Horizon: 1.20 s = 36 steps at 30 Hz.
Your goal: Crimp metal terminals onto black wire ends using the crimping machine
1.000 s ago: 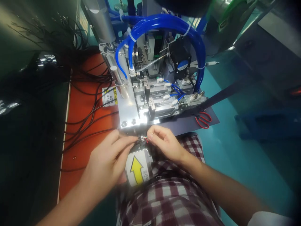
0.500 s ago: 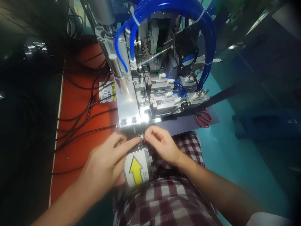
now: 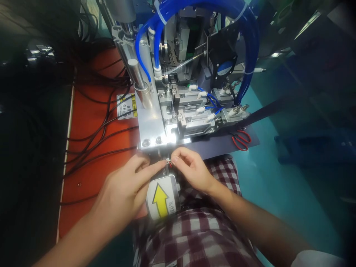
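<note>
My left hand [image 3: 125,185] reaches in from the lower left, its index finger stretched to a small metallic piece with a red bit [image 3: 169,162] at the machine's front edge. Its other fingers are curled, partly hidden beneath the hand. From the other side, my right hand [image 3: 190,168] meets the same spot with thumb and forefinger pinched together. What lies inside the pinch is too small to name. Just above the fingertips is the bright metal plate [image 3: 152,128] of the machine. Below them sits a white cover with a yellow arrow [image 3: 160,200].
Red-handled scissors or snips [image 3: 241,140] lie on the dark shelf [image 3: 211,148] at the right. Pneumatic cylinders [image 3: 194,122] with thin blue tubes stand behind the hands, under a thick blue hose [image 3: 251,48]. Black cables [image 3: 104,126] cross the orange surface [image 3: 86,174] on the left.
Both hands keep almost the same pose at the small piece. The view has shifted very slightly.
</note>
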Motion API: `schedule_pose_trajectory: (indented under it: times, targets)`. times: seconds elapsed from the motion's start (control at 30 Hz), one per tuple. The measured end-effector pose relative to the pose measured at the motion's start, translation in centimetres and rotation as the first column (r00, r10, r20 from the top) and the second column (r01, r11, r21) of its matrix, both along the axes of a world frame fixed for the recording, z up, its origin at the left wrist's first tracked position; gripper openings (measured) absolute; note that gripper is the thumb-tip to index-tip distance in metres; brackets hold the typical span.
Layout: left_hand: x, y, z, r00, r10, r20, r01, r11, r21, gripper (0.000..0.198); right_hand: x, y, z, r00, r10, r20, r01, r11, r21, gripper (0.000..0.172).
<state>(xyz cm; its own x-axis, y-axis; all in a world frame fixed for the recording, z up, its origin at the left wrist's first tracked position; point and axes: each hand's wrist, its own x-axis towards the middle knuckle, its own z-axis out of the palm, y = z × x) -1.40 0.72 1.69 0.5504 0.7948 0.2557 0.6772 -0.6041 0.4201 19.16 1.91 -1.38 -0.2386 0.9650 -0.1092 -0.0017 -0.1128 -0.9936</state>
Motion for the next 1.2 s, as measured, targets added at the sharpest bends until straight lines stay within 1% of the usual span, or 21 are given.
schedule_pose_trajectory:
  times: [0.17,0.4,0.73,0.9,1.0,1.1,1.2]
  targets:
    - [0.0,0.0,0.0,1.000,0.003,-0.015,-0.003,1.000,-0.006,0.033,0.0,0.0,-0.1,1.000,0.006,-0.013,-0.006,1.000,0.003,0.016]
    - [0.2,0.2,0.2,0.997,0.002,-0.077,0.002,0.999,0.049,0.035,0.0,0.0,-0.2,1.000,-0.001,0.012,0.001,1.000,-0.009,0.016]
    - [0.0,-0.3,-0.2,0.987,0.003,-0.159,0.016,0.993,0.115,0.036,-0.3,-0.2,0.4,0.997,-0.032,0.065,0.033,0.999,-0.024,0.020]
    - [-0.2,-0.4,-0.4,0.985,-0.002,-0.173,0.023,0.992,0.123,0.036,-0.3,-0.2,0.4,0.999,-0.029,0.018,0.030,0.998,-0.059,0.019]
    - [-0.3,-0.5,-0.8,0.988,0.015,-0.154,0.003,0.993,0.115,0.039,-0.1,-0.3,0.0,0.999,-0.010,0.048,0.010,1.000,0.010,0.017]
    - [-0.4,-0.5,-1.1,0.987,0.005,-0.161,0.010,0.995,0.097,0.041,0.2,-0.4,-0.4,0.992,0.007,0.123,-0.019,0.995,0.094,0.015]
    - [-0.4,-0.6,-1.2,0.986,0.006,-0.169,0.006,0.997,0.070,0.043,0.4,-0.5,-0.6,0.980,-0.001,0.199,-0.034,0.985,0.170,0.015]
